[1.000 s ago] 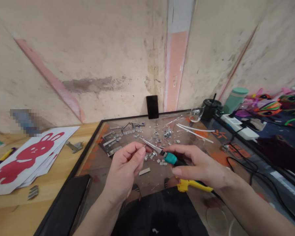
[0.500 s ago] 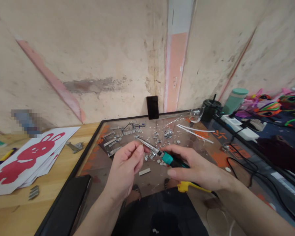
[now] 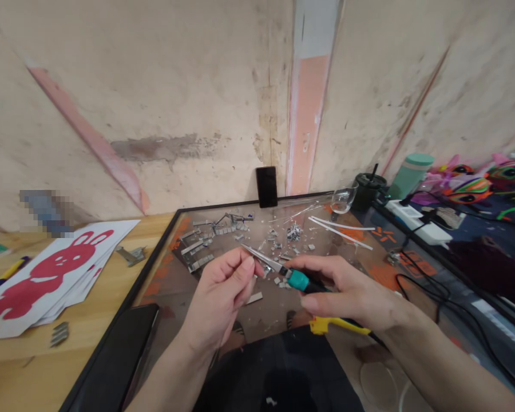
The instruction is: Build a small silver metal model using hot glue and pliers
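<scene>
My right hand grips a soldering iron by its teal collar, its metal tip pointing up and left over the glass-topped table. My left hand is pinched shut beside the iron's shaft, holding something too small to make out. Several small grey metal pieces lie scattered on the glass just beyond both hands.
A dark phone leans on the wall at the back. Red rabbit paper cutouts lie on the wooden table at left. A black tablet sits at the near left. A glass, cups, a power strip and cables are at right.
Both hands stay close together; the iron tip dipped slightly left and then came back, and my left thumb and fingers shifted a little.
</scene>
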`<state>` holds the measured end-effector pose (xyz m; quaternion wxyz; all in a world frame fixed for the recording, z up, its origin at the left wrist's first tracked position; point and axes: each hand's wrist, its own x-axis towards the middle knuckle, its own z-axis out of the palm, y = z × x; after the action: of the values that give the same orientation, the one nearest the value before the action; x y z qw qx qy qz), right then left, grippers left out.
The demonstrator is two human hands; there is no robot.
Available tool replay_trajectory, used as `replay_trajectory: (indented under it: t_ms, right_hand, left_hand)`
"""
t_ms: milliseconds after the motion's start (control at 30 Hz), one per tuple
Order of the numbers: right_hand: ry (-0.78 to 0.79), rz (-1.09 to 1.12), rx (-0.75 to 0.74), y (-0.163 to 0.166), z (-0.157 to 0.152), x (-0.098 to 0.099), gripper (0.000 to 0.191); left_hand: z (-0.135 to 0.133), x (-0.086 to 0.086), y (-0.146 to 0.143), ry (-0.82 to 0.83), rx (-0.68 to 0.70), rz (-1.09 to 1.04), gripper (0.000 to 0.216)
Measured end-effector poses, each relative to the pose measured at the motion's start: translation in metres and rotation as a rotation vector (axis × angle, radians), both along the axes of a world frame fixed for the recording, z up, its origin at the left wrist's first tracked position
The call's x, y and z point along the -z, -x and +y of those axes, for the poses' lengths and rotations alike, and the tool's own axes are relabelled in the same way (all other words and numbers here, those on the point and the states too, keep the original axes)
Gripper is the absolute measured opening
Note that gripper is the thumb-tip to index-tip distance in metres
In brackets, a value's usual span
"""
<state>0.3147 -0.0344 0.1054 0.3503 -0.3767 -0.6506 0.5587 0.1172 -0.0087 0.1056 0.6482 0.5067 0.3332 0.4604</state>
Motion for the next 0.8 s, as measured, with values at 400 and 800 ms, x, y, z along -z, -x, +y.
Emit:
replay_trajectory:
  t_ms: [400, 800]
  right_hand:
    - [-0.091, -0.03, 0.07, 0.003, 0.003, -0.002, 0.042]
    - [0.141, 0.07, 0.049, 0.006, 0.002, 0.0, 0.028]
  left_hand:
    - [0.005, 0.012, -0.001, -0.145, -0.099, 0.195, 0.022]
    - [0.001, 0.01, -0.003, -0.552, -0.353, 0.691, 0.019]
